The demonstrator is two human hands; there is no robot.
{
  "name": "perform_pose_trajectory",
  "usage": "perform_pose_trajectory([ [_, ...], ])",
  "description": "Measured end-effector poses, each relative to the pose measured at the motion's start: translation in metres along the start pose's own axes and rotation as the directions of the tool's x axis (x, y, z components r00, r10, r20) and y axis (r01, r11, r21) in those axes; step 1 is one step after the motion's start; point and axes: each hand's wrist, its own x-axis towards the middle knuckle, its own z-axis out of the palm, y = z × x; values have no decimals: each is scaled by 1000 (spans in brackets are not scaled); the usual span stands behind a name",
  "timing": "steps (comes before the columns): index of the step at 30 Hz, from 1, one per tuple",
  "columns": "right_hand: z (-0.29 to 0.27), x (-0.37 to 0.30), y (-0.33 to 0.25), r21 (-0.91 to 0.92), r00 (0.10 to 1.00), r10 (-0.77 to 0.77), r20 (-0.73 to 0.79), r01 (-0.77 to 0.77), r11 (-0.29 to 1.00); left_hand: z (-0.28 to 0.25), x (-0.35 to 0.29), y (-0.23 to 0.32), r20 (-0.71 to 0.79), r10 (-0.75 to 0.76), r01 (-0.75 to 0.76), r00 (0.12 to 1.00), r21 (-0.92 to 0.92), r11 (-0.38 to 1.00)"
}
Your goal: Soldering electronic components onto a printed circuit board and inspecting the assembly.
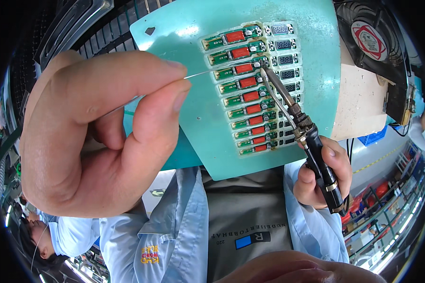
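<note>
My left hand (99, 137) looms large at the left, thumb and index finger pinched on a thin solder wire (198, 74). The wire points right across the upper boards; where its far end lies is hard to make out. In my right hand (333, 172) is a black-handled soldering iron (316, 146) with a thin metal tube along its shaft. Its tip is at the right end of a small green circuit board (243, 69), third from the top. Several such boards, each with a red component, sit in a column in a green plate (208, 146), beside small display modules (286, 60).
A black fan (370, 40) stands at the upper right next to a tan board (359, 104). Dark slats (113, 30) run behind the plate at the upper left. A blue crate (373, 137) is at the right. Another person (47, 236) sits at the lower left.
</note>
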Motion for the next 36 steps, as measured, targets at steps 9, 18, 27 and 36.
perform_pose_trajectory([
  [9, -2, 1, 0, -12, 1000, -1, 21, 1, 1000, 6, -2, -1, -30, -9, 9, 1000, -30, 1000],
  [18, -3, -1, 0, -12, 1000, 1, 22, -1, 1000, -1, 0, 6, 23, -40, 40, 999, 31, 999],
  [27, 1, -6, 13, 69, 987, -135, -92, 142, 988, 5, -5, 14, -75, -124, 126, 989, 23, 992],
  [36, -4, -11, 2, -16, 996, -75, -55, 75, 997, 6, -5, 13, 23, -15, 14, 1000, 21, 1000],
])
